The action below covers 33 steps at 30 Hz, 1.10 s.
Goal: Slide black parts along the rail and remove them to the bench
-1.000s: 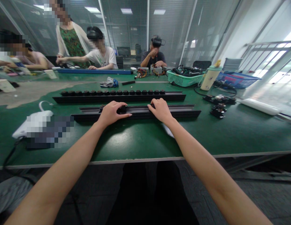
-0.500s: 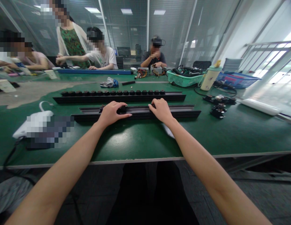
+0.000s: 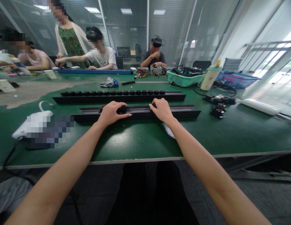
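Observation:
A long black metal rail (image 3: 138,114) with a grey channel lies across the green table in front of me. My left hand (image 3: 112,113) is curled over its left part, fingertips on the far side and thumb along the near wall. A small black module (image 3: 122,109) shows between that thumb and the fingers. My right hand (image 3: 161,109) is closed around another small dark piece (image 3: 154,105) in the channel, mostly hidden by the fingers. Behind lies a second black rail (image 3: 119,99) holding a row of round black modules (image 3: 112,92).
Loose black modules (image 3: 218,111) lie to the right. Farther back are a green basket (image 3: 183,79) of cables, a pale bottle (image 3: 210,78) and a blue basket (image 3: 239,80). A white adapter (image 3: 34,123) sits at left. Several people are across the table.
Both hands stay in nearly the same place on the front rail. The piece under my right hand has barely moved, if at all.

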### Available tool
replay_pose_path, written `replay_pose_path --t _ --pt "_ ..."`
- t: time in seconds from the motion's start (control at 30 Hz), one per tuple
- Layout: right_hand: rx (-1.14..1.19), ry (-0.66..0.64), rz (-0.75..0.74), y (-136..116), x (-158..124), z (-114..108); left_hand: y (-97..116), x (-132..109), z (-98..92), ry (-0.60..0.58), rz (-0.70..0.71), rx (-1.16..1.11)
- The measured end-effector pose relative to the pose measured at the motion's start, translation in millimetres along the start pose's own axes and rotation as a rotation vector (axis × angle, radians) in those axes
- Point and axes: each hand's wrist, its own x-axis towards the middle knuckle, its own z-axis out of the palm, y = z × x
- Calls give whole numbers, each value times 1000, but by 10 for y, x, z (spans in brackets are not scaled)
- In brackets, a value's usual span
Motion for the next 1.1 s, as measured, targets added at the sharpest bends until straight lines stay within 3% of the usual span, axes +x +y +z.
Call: replay_pose_path --t 1.1 --pt "-21 19 76 60 14 11 -4 4 3 1 -8 -12"
